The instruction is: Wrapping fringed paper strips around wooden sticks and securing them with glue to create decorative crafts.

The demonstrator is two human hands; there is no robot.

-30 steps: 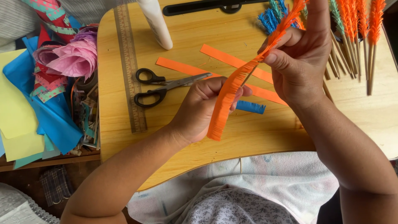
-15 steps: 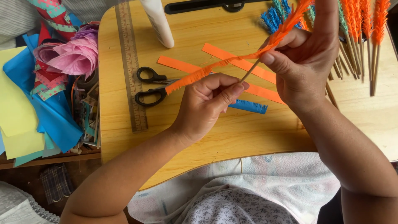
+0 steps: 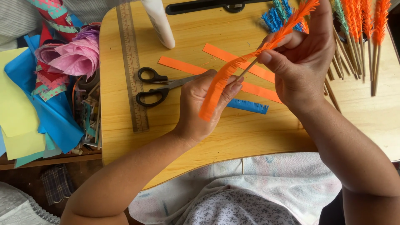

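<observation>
The left hand (image 3: 200,106) is pinching the loose, hanging end of a fringed orange paper strip (image 3: 225,79), fingers closed narrowly on it above the middle of the yellow wooden lap board (image 3: 175,125). The right hand (image 3: 304,62) is gripping a thin wooden stick (image 3: 246,70) between thumb and fingers, closed firmly on it, with the strip already wound round the stick's upper part and sticking up as an orange tuft (image 3: 302,10) beside the fingers. Strip and stick are being held in the air just over the board, between the two hands.

Lying on the board are two flat plain orange paper strips (image 3: 183,66), one fringed blue paper strip (image 3: 248,106) partly under the left hand, one pair of black-handled scissors (image 3: 156,85) and one long metal ruler (image 3: 132,66) along the left edge. One white plastic bottle (image 3: 159,21) is resting at the top, its label not readable. At the upper right, a bundle of finished sticks with orange, blue and green fringed tips (image 3: 358,25) is lying on the board; they are overlapping too much to count. To the left of the board, a heap of yellow, blue and pink paper sheets (image 3: 37,96) is spreading out.
</observation>
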